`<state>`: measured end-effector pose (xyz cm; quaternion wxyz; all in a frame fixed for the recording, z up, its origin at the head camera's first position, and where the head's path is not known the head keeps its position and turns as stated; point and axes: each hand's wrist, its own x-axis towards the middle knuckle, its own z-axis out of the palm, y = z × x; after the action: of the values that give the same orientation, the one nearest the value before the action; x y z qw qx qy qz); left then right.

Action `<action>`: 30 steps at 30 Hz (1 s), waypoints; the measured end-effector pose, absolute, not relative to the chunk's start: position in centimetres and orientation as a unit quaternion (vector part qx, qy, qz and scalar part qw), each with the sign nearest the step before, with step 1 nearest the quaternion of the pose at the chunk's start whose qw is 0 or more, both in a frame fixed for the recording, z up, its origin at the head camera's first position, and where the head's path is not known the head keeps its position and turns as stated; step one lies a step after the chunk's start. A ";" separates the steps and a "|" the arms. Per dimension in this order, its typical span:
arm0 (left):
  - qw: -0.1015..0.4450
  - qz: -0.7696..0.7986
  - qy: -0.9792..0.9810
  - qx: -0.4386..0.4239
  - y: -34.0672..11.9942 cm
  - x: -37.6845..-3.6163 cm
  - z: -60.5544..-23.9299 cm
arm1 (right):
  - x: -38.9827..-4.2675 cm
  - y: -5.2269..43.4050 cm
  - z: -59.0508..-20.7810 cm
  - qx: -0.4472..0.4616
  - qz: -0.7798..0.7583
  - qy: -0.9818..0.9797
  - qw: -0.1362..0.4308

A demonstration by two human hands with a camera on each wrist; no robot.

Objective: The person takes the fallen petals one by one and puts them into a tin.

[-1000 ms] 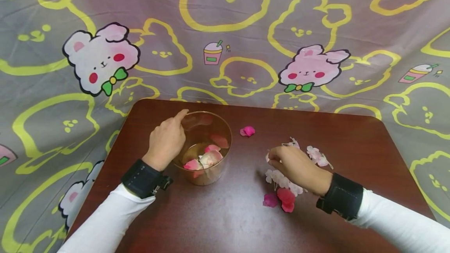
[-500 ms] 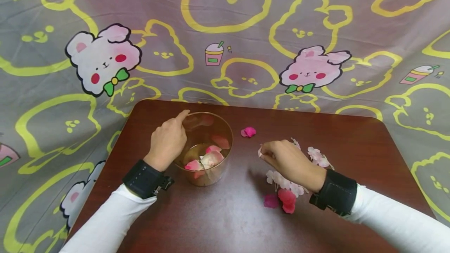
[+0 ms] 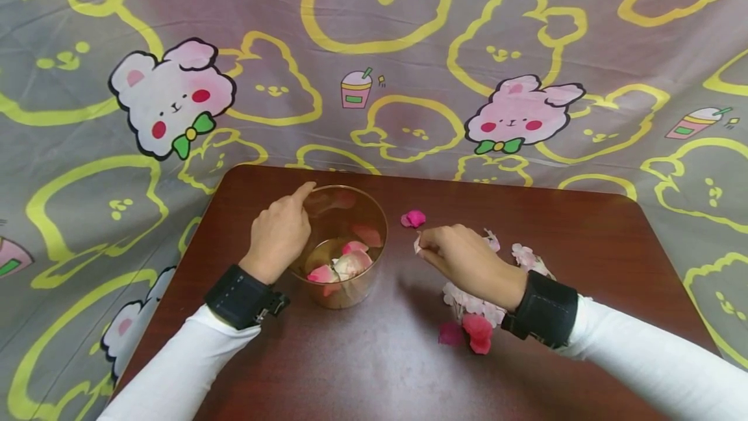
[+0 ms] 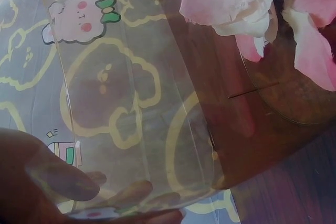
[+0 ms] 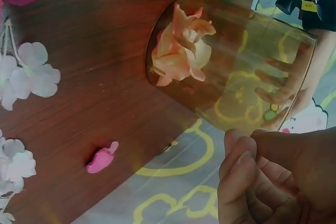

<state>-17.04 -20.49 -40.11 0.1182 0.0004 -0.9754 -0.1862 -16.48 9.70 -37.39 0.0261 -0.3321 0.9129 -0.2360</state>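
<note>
A clear plastic cup point(image 3: 350, 226) stands on the dark wooden table point(image 3: 374, 356) with pink and cream petals point(image 3: 343, 264) at its bottom. My left hand point(image 3: 289, 219) grips the cup's left wall, its forefinger along the rim. In the left wrist view the left hand point(image 4: 47, 182) shows through the cup's wall point(image 4: 136, 103). My right hand point(image 3: 425, 243) hovers just right of the cup and pinches a small pale petal point(image 3: 417, 246). The right wrist view shows the curled fingers point(image 5: 244, 169) close to the cup point(image 5: 236, 72).
A loose pink petal point(image 3: 413, 218) lies behind the right hand. White blossoms point(image 3: 528, 258) and pink petals point(image 3: 474, 331) lie in a pile under and beside the right wrist. A cartoon-print cloth point(image 3: 374, 51) hangs behind and around the table.
My right hand has lifted from the blossom pile and moved left toward the cup with a pale petal pinched. The left hand and the cup have stayed put.
</note>
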 end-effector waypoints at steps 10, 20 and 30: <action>0.113 -0.186 -0.976 0.001 -20.4 -17.1 -40.1 | -17.0 7.8 -36.1 -0.349 -0.244 0.905 0.000; 0.125 -0.186 -0.975 0.001 -20.5 -16.9 -40.0 | -17.1 5.5 -35.4 -0.342 -0.225 0.912 0.003; 0.121 -0.186 -0.975 0.001 -20.4 -17.0 -40.1 | -17.1 3.5 -35.4 -0.356 -0.219 0.908 0.009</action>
<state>-16.98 -20.44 -40.08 0.1210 0.0006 -0.9751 -0.1858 -17.09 3.51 -35.43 0.0085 -0.3561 0.9085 -0.2187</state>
